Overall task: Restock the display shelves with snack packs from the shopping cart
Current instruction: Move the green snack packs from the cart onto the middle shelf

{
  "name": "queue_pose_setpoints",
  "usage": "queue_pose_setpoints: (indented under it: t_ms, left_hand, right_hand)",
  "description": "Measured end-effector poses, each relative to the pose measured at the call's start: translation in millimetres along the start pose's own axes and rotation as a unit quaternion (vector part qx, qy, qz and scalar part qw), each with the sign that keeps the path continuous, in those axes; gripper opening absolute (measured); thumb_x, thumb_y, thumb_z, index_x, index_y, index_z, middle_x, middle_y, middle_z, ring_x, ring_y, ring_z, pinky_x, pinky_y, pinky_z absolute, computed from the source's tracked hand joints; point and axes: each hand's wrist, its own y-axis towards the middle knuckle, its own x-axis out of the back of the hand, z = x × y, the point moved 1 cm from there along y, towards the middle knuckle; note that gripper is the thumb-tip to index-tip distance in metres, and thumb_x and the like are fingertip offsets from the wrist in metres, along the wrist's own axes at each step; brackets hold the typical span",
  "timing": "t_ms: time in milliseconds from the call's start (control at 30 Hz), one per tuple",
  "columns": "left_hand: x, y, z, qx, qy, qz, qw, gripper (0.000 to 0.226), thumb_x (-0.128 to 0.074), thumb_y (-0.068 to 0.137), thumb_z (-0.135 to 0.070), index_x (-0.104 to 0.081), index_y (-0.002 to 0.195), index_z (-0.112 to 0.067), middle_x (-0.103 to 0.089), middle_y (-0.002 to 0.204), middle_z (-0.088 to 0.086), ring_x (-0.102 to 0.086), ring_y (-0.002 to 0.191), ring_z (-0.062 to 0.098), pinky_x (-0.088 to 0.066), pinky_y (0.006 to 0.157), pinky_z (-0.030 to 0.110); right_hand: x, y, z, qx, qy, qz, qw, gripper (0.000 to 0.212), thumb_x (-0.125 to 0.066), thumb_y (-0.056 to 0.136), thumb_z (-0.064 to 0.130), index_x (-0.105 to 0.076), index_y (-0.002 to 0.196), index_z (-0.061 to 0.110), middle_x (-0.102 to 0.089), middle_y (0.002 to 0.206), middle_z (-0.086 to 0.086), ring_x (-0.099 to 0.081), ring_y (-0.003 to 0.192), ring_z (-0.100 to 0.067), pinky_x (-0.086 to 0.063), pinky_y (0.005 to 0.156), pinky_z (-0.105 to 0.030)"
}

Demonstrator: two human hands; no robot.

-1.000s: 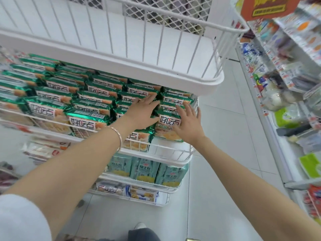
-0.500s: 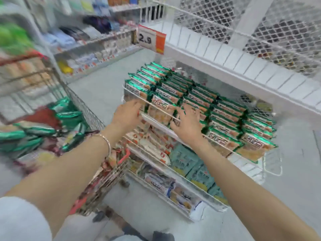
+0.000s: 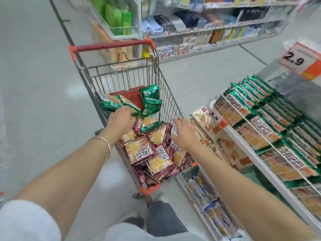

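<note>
Our left hand [image 3: 119, 120] is down in the cart [image 3: 125, 79]. Its fingers curl over the green packs [image 3: 111, 105], so we can lift them out. Red packs [image 3: 140, 152] lie piled at the near end. Our right hand [image 3: 186, 136] hangs over the cart's side, fingers spread, holding nothing. We think it is ready to help. On the right, the shelf [image 3: 243, 146] holds rows of packs [image 3: 260, 129], lined up for shoppers to see.

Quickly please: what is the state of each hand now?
Left hand: fingers curled on a green snack pack in the cart.
Right hand: open, holding nothing.
</note>
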Motion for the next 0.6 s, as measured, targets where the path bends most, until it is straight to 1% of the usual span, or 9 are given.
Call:
queue_pose_setpoints:
  t_ms: [100, 167, 267, 333, 400, 433, 500, 533, 600]
  left_hand:
    - [8, 2, 34, 0.056, -0.027, -0.011, 0.998, 0.036, -0.049, 0.098, -0.031, -0.059, 0.129, -0.015, -0.055, 0.134, 0.009, -0.056, 0.120, 0.029, -0.049, 0.096, 0.046]
    - [12, 5, 53, 0.091, -0.043, -0.023, 0.995, 0.033, -0.049, 0.098, -0.028, -0.062, 0.125, -0.014, -0.056, 0.133, 0.010, -0.058, 0.115, 0.030, -0.049, 0.093, 0.044]
    - [18, 12, 75, 0.151, -0.067, -0.041, 0.985, 0.026, -0.050, 0.098, -0.023, -0.066, 0.115, -0.013, -0.057, 0.129, 0.010, -0.061, 0.107, 0.028, -0.047, 0.083, 0.039]
    - [21, 18, 88, 0.192, -0.092, -0.051, 0.976, 0.025, -0.050, 0.098, -0.024, -0.066, 0.116, -0.014, -0.057, 0.130, 0.009, -0.060, 0.109, 0.028, -0.047, 0.087, 0.039]
    - [23, 25, 97, 0.232, -0.126, -0.063, 0.962, 0.027, -0.051, 0.098, -0.025, -0.064, 0.119, -0.016, -0.056, 0.132, 0.009, -0.061, 0.108, 0.028, -0.048, 0.090, 0.039]
    - [23, 29, 101, 0.252, -0.144, -0.071, 0.954, 0.027, -0.052, 0.097, -0.026, -0.063, 0.120, -0.017, -0.057, 0.132, 0.008, -0.063, 0.103, 0.026, -0.049, 0.088, 0.038]
    - [19, 39, 109, 0.293, -0.182, -0.091, 0.934, 0.026, -0.052, 0.097, -0.025, -0.063, 0.120, -0.017, -0.061, 0.126, 0.008, -0.065, 0.084, 0.023, -0.052, 0.081, 0.036]
    - [16, 44, 112, 0.314, -0.204, -0.103, 0.921, 0.026, -0.053, 0.097, -0.023, -0.063, 0.120, -0.016, -0.063, 0.124, 0.009, -0.065, 0.083, 0.023, -0.051, 0.081, 0.035]
    - [8, 52, 119, 0.354, -0.249, -0.129, 0.892, 0.025, -0.055, 0.097, -0.020, -0.065, 0.119, -0.013, -0.063, 0.128, 0.008, -0.063, 0.104, 0.025, -0.044, 0.090, 0.032]
  right_hand:
    - [-14, 35, 23, 0.027, -0.023, 0.047, 0.998, 0.073, -0.063, 0.092, 0.030, -0.028, 0.155, 0.020, -0.030, 0.158, -0.013, -0.027, 0.147, -0.030, -0.008, 0.122, -0.058]
    - [-21, 61, 42, 0.050, -0.031, 0.075, 0.995, 0.074, -0.064, 0.092, 0.034, -0.026, 0.155, 0.020, -0.028, 0.159, -0.015, -0.025, 0.148, -0.031, -0.011, 0.122, -0.057]
    - [-30, 100, 73, 0.085, -0.052, 0.114, 0.988, 0.076, -0.062, 0.095, 0.035, -0.022, 0.157, 0.019, -0.023, 0.162, -0.013, -0.022, 0.150, -0.031, -0.013, 0.123, -0.054]
    - [-38, 131, 92, 0.110, -0.049, 0.140, 0.983, 0.077, -0.062, 0.094, 0.033, -0.021, 0.157, 0.019, -0.021, 0.163, -0.014, -0.022, 0.149, -0.032, -0.015, 0.122, -0.054]
    - [-46, 161, 112, 0.123, -0.016, 0.167, 0.978, 0.079, -0.065, 0.093, 0.030, -0.020, 0.157, 0.020, -0.019, 0.164, -0.013, -0.021, 0.149, -0.034, -0.020, 0.121, -0.056]
    - [-49, 175, 123, 0.129, -0.003, 0.175, 0.976, 0.081, -0.067, 0.092, 0.030, -0.019, 0.157, 0.021, -0.017, 0.164, -0.013, -0.020, 0.149, -0.034, -0.023, 0.120, -0.056]
    - [-54, 200, 144, 0.157, -0.003, 0.181, 0.971, 0.085, -0.070, 0.090, 0.030, -0.018, 0.157, 0.017, -0.016, 0.164, -0.014, -0.018, 0.149, -0.036, -0.027, 0.118, -0.054]
    - [-55, 210, 154, 0.179, -0.012, 0.182, 0.967, 0.086, -0.070, 0.090, 0.029, -0.019, 0.157, 0.014, -0.016, 0.163, -0.016, -0.018, 0.150, -0.036, -0.027, 0.119, -0.053]
    - [-58, 230, 172, 0.220, -0.033, 0.177, 0.959, 0.086, -0.072, 0.089, 0.027, -0.021, 0.156, 0.012, -0.018, 0.163, -0.017, -0.018, 0.150, -0.035, -0.025, 0.121, -0.050]
